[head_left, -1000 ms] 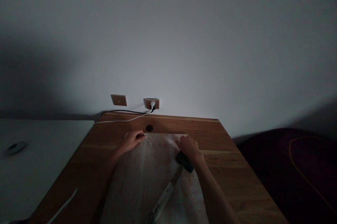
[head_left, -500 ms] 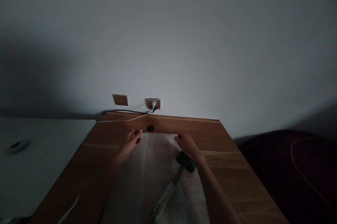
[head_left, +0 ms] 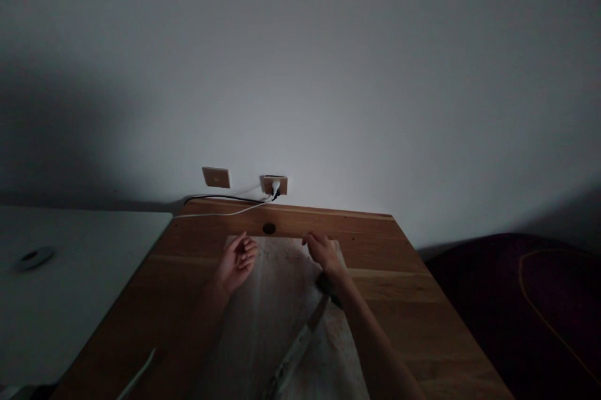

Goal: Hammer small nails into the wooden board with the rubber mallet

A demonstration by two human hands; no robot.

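My left hand [head_left: 239, 261] is turned partly palm-up over the left edge of a pale board [head_left: 267, 312], its fingers curled inward; what they hold, if anything, is too dark to make out. Over the board's far right part, my right hand [head_left: 323, 253] is bent with the fingers closed and pointing down-left; their contents are hidden. Several tiny nail-like bits [head_left: 267, 254] show near the board's far edge, between the hands. A hammer [head_left: 300, 342] lies on the board, its pale, worn handle toward me and its dark head partly covered by my right forearm.
The board rests on a wooden table [head_left: 404, 312] against a wall. White and black cables [head_left: 220, 215] run to a socket [head_left: 275, 185] beside a blank plate [head_left: 216, 177]. At left, a round object [head_left: 36, 258] lies on a white surface [head_left: 94, 300]. Dark purple fabric [head_left: 498, 281] is at right.
My left hand has rolled to show more palm and curled fingers. The right hand has shifted slightly left, and its forearm now covers more of the hammer head.
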